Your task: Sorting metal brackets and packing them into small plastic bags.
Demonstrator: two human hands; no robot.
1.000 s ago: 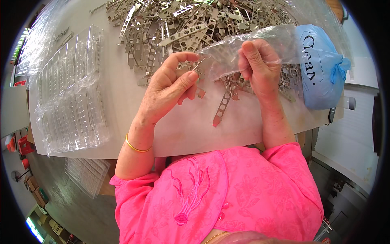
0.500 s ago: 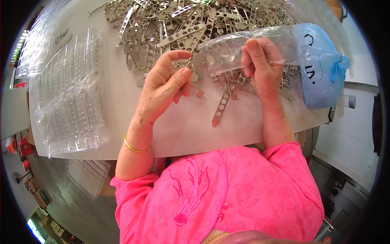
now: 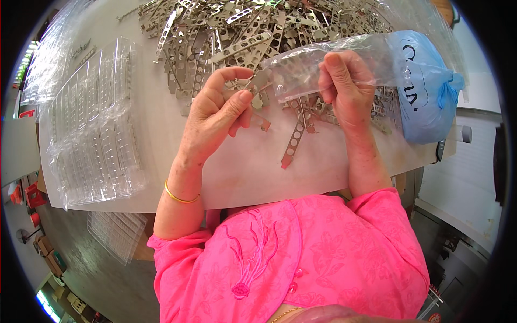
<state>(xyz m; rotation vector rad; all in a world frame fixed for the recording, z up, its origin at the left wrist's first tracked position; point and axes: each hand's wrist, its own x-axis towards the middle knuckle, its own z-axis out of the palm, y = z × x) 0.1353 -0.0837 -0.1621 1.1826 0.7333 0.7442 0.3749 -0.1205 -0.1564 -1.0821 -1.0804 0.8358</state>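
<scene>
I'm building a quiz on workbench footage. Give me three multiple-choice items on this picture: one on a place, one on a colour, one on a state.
1. Where do the clear plastic trays lie?
A. on the person's left side of the table
B. on top of the metal pile
C. on the person's lap

2. What colour is the bunched bag at the right edge of the table?
A. red
B. light blue
C. black

3. What is the right hand doing?
A. resting flat on the table
B. pinching a clear plastic bag
C. hanging below the table

Answers:
1 A: the trays sit left of the left hand, apart from the pile of perforated metal strips.
2 B: the knotted bag is pale blue.
3 B: thumb and fingers close on the clear bag, held above the table.
</scene>
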